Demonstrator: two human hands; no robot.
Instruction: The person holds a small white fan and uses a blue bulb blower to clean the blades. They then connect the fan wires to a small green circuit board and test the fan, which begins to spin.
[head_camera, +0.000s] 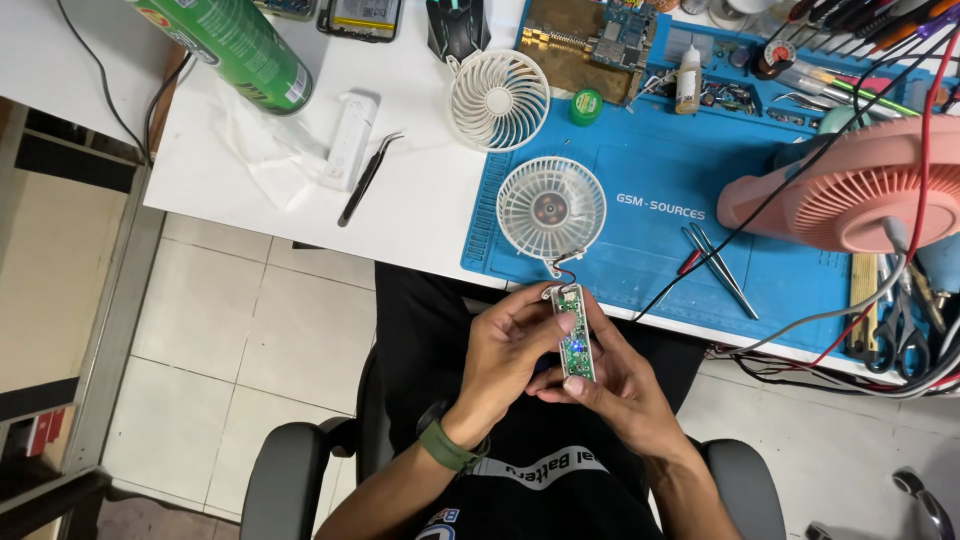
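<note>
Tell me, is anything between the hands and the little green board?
No. Both hands hold it directly: the left hand and right hand both touch the green circuit board, nothing between. Thin wires run from it up to the white fan head.

The narrow circuit board (574, 335) is green with a small blue light glowing on it, and thin red and black wires run to a white fan head (551, 208) with a ribbed grille. That head lies on a bright blue mat (650, 160) with white lettering. Farther off sits a white fan grille (498, 99). At right is a salmon-pink fan (860, 185). Far left lies a green can (240, 45). The wrist strap (447, 446) is olive green.
</note>
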